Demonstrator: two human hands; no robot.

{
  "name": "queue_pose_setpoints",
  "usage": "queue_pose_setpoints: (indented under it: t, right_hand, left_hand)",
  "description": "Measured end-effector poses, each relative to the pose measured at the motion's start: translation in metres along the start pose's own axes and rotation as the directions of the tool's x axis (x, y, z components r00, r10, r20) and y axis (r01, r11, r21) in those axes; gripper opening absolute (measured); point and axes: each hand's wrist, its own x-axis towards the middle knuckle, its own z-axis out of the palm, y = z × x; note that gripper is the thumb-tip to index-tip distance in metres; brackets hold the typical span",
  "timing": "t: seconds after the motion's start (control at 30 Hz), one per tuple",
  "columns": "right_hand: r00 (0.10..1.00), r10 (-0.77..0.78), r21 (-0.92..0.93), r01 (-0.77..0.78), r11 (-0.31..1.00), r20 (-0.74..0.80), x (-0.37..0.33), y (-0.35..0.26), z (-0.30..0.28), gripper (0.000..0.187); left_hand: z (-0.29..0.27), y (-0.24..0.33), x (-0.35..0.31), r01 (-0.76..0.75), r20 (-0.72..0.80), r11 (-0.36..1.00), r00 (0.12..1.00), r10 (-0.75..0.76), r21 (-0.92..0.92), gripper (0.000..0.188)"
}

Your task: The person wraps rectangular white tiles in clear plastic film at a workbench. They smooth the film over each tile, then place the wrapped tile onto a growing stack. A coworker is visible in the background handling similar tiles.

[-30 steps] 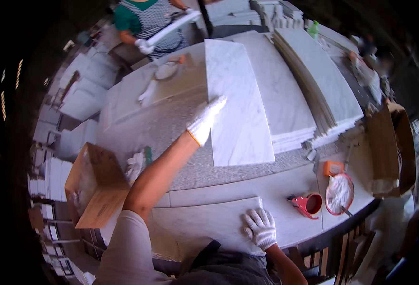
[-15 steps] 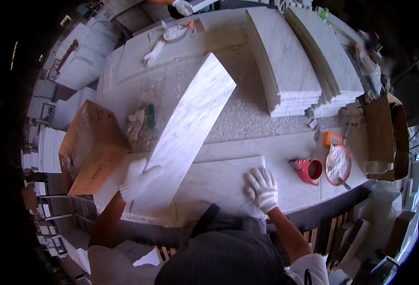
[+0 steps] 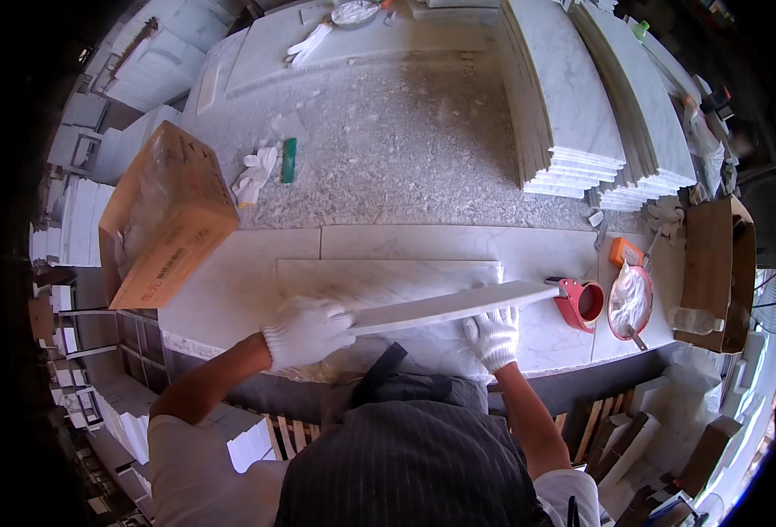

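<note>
My left hand [image 3: 311,332], in a white knit glove, grips the left end of a long white marble slab [image 3: 445,306]. The slab is raised and seen nearly edge-on, running across to the right in front of me. My right hand [image 3: 493,339], gloved too, lies with its fingers stretched out just below the slab's near edge. Its fingertips are partly hidden, and I cannot tell whether they touch the slab. Beneath, another marble slab [image 3: 353,274] lies flat on the worktable [image 3: 230,255]. The raised slab's right end reaches close to a red tape dispenser or cup-like holder [image 3: 579,305].
Two stacks of curved marble slabs [image 3: 572,88] stand at the far right. A red-rimmed bowl of white paste [image 3: 630,300], an orange box [image 3: 625,252] and a clear bottle [image 3: 697,321] sit at right. Left are a cardboard box [image 3: 173,220], gloves [image 3: 254,176] and a green block [image 3: 289,161].
The held slab has swung from pointing away to lying crosswise, and tipped toward its edge. My left hand has moved right with it. The right hand stays at nearly the same spot.
</note>
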Motion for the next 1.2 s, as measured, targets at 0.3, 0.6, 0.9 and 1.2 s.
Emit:
queue_pose_setpoints:
  t: [0.3, 0.6, 0.9, 1.2]
  right_hand:
    - [0.969, 0.095, 0.012, -0.1, 0.995, 0.228, -0.013, 0.013, 0.018, 0.041]
    - [0.984, 0.074, 0.101, -0.091, 0.991, 0.163, -0.002, 0.007, 0.005, 0.038]
    - [0.996, 0.021, 0.111, -0.03, 0.993, 0.084, -0.006, 0.011, 0.013, 0.039]
    - [0.986, 0.132, 0.258, -0.154, 0.954, 0.102, -0.033, 0.038, 0.063, 0.04]
  left_hand:
    - [0.017, -0.007, 0.014, -0.095, -0.114, 0.943, 0.984, 0.137, 0.319, 0.026]
    - [0.027, -0.03, 0.012, -0.101, -0.159, 0.903, 0.97, 0.182, 0.418, 0.031]
    - [0.04, -0.037, 0.006, -0.104, -0.23, 0.907, 0.95, 0.212, 0.408, 0.03]
    - [0.084, -0.028, -0.002, -0.071, -0.181, 0.961, 0.976, 0.123, 0.269, 0.035]
